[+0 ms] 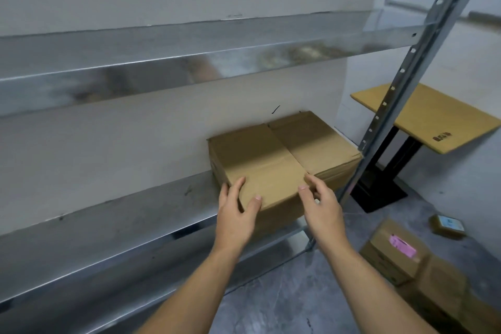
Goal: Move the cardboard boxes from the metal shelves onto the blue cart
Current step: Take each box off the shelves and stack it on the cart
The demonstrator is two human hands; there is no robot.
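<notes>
**Both hands at 1 box**

The closed brown cardboard box (284,154) sits at the right end of the lower grey metal shelf (108,225). The left hand (238,214) grasps its near-left corner. The right hand (322,209) touches the front edge; I cannot tell if it grips.

Light here is soft, even and rather dim; I cannot place its source. The cardboard box (282,154) is the sharpest thing, with a dull shadow across the back of its top, beneath the upper shelf (189,62). Above the box, that shelf's front shows smeared, cloudy reflections. My fingers (234,188) throw a faint shadow on the box's near edge. Right of the box the upright (401,70) leans and bows, and the floor boxes (393,249) beyond are blurred.
</notes>
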